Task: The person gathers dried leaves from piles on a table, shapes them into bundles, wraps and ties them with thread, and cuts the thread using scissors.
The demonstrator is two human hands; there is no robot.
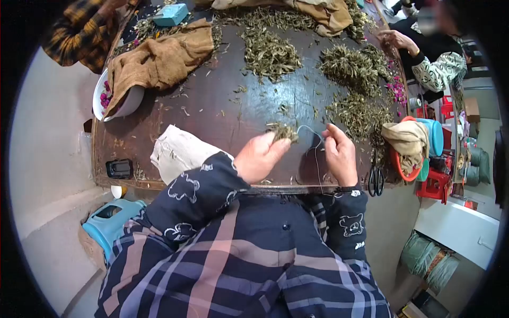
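Note:
My left hand [260, 157] is closed around a small bunch of dried leaves [285, 132], whose tips stick out past the fingers. A thin pale thread [306, 126] curves from the bunch across to my right hand [341, 157]. That hand is closed, thumb and forefinger pinching the thread, and a loose end hangs down over the table edge. Both hands are above the near edge of the dark table [212, 114]. A white cloth [183, 151] lies beside my left forearm. To the right of my right hand are black-handled scissors [376, 181].
Piles of dried leaves [354, 69] cover the table's far and right parts. A brown cloth [161, 61] drapes over a white bowl [130, 103]. An orange basin [400, 159] stands right, a black tray [120, 169] left. Other people's hands [397, 41] work at the far sides.

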